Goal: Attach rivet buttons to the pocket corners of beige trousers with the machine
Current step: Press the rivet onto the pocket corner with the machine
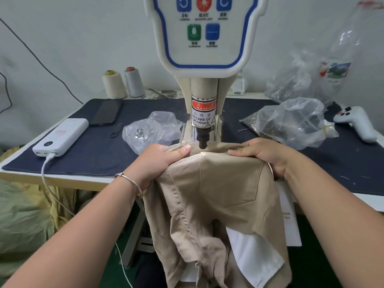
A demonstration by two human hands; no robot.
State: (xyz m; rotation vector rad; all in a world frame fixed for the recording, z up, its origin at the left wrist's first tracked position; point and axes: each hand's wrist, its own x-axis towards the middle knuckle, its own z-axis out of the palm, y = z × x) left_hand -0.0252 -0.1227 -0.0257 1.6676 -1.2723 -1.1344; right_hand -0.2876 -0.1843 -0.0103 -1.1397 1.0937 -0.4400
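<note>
Trousers point(209, 183) lay draped over the worktop point(62, 177) edge under the machine point(203, 125) punch, hiding the lower die. Left hand point(160, 161) and right hand point(264, 154) pinched the cloth either side; no rivet could be made out.

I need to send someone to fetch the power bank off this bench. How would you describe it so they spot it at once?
Start at the riveting machine in the middle of the table and look to its left, at the near edge of the dark mat. The power bank lies there, just in front of a black phone. It is the only white slab, with a white cable plugged into its near end.
</note>
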